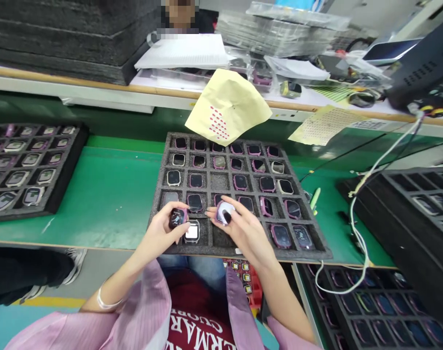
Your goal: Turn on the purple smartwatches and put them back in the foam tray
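My left hand is closed on a smartwatch with a pink case, its dark screen lit with small figures. Between the fingers of my right hand is another pink-framed smartwatch, turned so that a pale face with a dark round spot shows. Both hands are over the near rows of a grey foam tray, whose compartments hold several watches in pink or pale cases. Just below my left fingers, a watch with a bright white screen sits in its compartment. The compartment under my right hand is partly hidden.
More foam trays of watches stand at the left and lower right. A yellow paper sheet hangs from the shelf over the tray's far edge. A white cable droops at the right, near a green pen-like object.
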Motion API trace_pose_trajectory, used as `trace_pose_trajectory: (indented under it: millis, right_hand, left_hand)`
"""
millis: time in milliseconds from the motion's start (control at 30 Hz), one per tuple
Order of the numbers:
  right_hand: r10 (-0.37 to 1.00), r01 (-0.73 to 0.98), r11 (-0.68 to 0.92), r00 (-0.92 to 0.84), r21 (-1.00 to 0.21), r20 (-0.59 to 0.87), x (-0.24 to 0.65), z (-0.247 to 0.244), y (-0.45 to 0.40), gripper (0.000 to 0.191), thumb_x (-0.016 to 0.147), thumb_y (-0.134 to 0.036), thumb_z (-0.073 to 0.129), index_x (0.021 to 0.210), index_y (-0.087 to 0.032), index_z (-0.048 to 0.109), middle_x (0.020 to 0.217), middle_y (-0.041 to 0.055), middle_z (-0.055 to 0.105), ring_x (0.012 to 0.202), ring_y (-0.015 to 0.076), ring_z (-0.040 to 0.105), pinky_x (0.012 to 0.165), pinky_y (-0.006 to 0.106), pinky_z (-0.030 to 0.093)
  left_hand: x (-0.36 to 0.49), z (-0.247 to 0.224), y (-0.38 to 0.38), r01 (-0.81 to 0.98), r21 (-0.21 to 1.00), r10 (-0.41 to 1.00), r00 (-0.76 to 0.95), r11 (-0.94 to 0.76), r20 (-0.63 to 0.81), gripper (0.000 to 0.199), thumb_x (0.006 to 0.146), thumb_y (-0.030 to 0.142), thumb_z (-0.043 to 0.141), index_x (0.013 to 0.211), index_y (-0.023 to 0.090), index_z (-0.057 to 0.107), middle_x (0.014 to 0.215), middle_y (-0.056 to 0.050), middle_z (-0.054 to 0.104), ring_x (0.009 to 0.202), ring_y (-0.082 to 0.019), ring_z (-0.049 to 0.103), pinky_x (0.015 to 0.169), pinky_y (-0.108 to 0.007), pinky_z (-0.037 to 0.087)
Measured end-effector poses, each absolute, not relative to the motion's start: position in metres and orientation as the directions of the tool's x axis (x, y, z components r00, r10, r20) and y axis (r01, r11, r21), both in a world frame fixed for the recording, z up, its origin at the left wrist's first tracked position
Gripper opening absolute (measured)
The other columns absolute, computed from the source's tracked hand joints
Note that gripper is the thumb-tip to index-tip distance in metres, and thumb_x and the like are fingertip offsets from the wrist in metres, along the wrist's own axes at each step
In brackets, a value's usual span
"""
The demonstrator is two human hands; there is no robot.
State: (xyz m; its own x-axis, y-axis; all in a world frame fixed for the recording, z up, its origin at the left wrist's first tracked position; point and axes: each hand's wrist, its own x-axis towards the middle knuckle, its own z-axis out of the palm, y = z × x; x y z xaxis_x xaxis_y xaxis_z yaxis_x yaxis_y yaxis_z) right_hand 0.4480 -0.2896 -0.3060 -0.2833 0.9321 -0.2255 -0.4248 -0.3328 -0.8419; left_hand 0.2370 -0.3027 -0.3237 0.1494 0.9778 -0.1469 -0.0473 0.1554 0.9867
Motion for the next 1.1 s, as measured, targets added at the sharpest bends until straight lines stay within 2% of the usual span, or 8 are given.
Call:
trace_pose_trajectory:
  millis: [133, 267, 333, 500, 633, 833, 1000, 1100]
  right_hand:
    - [0.865, -0.476, -0.459, -0.434, -0.75, -0.253, 0.455, -0.308, -0.289, 0.047, 0.088, -0.024, 0.063, 0.131, -0.02, 0.047, 0.118, 0.0119, 0.067, 0.114, 0.0245, 0.061, 0.107, 0.048, 0.036]
    - [0.826, -0.447, -0.492, -0.511, -0.747, -0.238, 0.461, -0.312, -0.288, 0.047, 0.089, -0.024, 0.063, 0.134, -0.023, 0.048, 0.118, 0.0105, 0.067, 0.11, 0.0241, 0.063, 0.103, 0.046, 0.04]
    - [0.818, -0.425, -0.481, -0.532, -0.767, -0.219, 0.462, -0.313, -0.286, 0.043, 0.088, -0.023, 0.065, 0.129, -0.025, 0.054, 0.114, 0.0089, 0.069, 0.106, 0.0231, 0.065, 0.1, 0.042, 0.043]
    - [0.855, -0.404, -0.368, -0.502, -0.838, -0.133, 0.462, -0.315, -0.285, 0.032, 0.082, -0.022, 0.072, 0.113, -0.025, 0.066, 0.108, 0.0065, 0.071, 0.1, 0.0208, 0.067, 0.09, 0.03, 0.047]
    - [0.87, -0.41, -0.329, -0.482, -0.851, -0.105, 0.461, -0.314, -0.288, 0.035, 0.081, -0.024, 0.073, 0.115, -0.026, 0.067, 0.104, 0.0062, 0.072, 0.097, 0.0213, 0.068, 0.089, 0.032, 0.048]
    - [0.909, -0.395, -0.311, -0.389, -0.864, -0.15, 0.457, -0.31, -0.292, 0.037, 0.077, -0.025, 0.075, 0.114, -0.025, 0.068, 0.101, 0.0065, 0.073, 0.093, 0.0229, 0.069, 0.093, 0.038, 0.047]
    - [0.903, -0.355, -0.326, -0.391, -0.877, -0.177, 0.458, -0.314, -0.291, 0.037, 0.077, -0.025, 0.076, 0.113, -0.025, 0.069, 0.099, 0.0068, 0.074, 0.093, 0.0229, 0.069, 0.089, 0.036, 0.049]
    - [0.898, -0.35, -0.326, -0.404, -0.878, -0.172, 0.458, -0.315, -0.289, 0.037, 0.077, -0.026, 0.076, 0.114, -0.026, 0.069, 0.102, 0.0067, 0.073, 0.094, 0.0231, 0.069, 0.088, 0.035, 0.049]
  left_hand:
    - [0.237, -0.329, -0.308, 0.013, 0.989, 0.987, 0.056, 0.15, -0.151, 0.029, 0.081, 0.027, 0.065, 0.105, 0.02, 0.051, 0.08, 0.003, 0.049, 0.049, -0.005, 0.042, 0.043, -0.018, 0.034]
    - [0.24, -0.331, -0.308, 0.071, 0.988, 0.99, 0.023, 0.136, -0.138, 0.024, 0.082, 0.027, 0.062, 0.102, 0.019, 0.05, 0.083, 0.003, 0.047, 0.051, -0.005, 0.039, 0.044, -0.018, 0.033]
    - [0.241, -0.332, -0.306, 0.089, 0.988, 0.991, 0.04, 0.125, -0.128, 0.022, 0.084, 0.026, 0.061, 0.101, 0.02, 0.05, 0.084, 0.003, 0.045, 0.052, -0.005, 0.038, 0.046, -0.018, 0.033]
    - [0.24, -0.33, -0.306, 0.09, 0.988, 0.986, 0.098, 0.129, -0.137, 0.019, 0.085, 0.023, 0.059, 0.101, 0.02, 0.049, 0.084, 0.003, 0.043, 0.054, -0.005, 0.039, 0.046, -0.017, 0.033]
    - [0.239, -0.326, -0.307, 0.053, 0.986, 0.974, 0.156, 0.159, -0.166, 0.019, 0.085, 0.024, 0.059, 0.1, 0.02, 0.048, 0.081, 0.004, 0.042, 0.052, -0.004, 0.041, 0.044, -0.017, 0.034]
    - [0.241, -0.323, -0.308, 0.029, 0.984, 0.961, 0.211, 0.175, -0.177, 0.019, 0.085, 0.022, 0.057, 0.1, 0.02, 0.046, 0.077, 0.005, 0.043, 0.048, -0.004, 0.041, 0.042, -0.017, 0.033]
    - [0.241, -0.324, -0.309, 0.046, 0.981, 0.96, 0.203, 0.187, -0.192, 0.013, 0.082, 0.016, 0.055, 0.093, 0.019, 0.047, 0.07, 0.006, 0.041, 0.046, -0.003, 0.036, 0.041, -0.016, 0.029]
    - [0.239, -0.326, -0.309, 0.029, 0.982, 0.963, 0.192, 0.185, -0.187, 0.015, 0.083, 0.018, 0.053, 0.096, 0.02, 0.046, 0.069, 0.007, 0.041, 0.045, -0.004, 0.035, 0.041, -0.016, 0.029]
